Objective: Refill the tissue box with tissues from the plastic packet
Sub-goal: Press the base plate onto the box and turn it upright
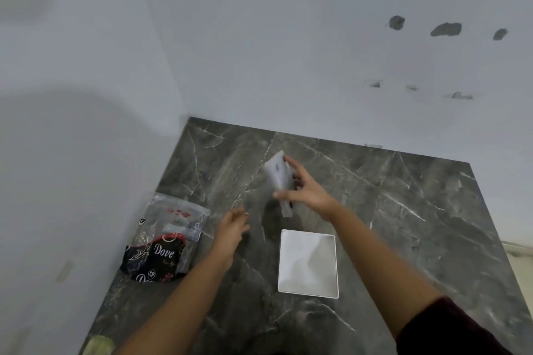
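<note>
My right hand (305,190) grips a white tissue box shell (277,177), held tilted above the dark marble counter (403,210); an oval slot shows on its face. A flat white square piece (308,264), seemingly the box's other part, lies on the counter below it. The plastic packet (170,239), clear with a black Dove print, lies at the left by the wall. My left hand (230,229) hovers between the packet and the white square, fingers apart and holding nothing.
White walls meet in a corner behind the counter, close to the packet's left side. The counter's right edge runs down at the far right. A pale yellowish thing (98,346) sits at the bottom left edge.
</note>
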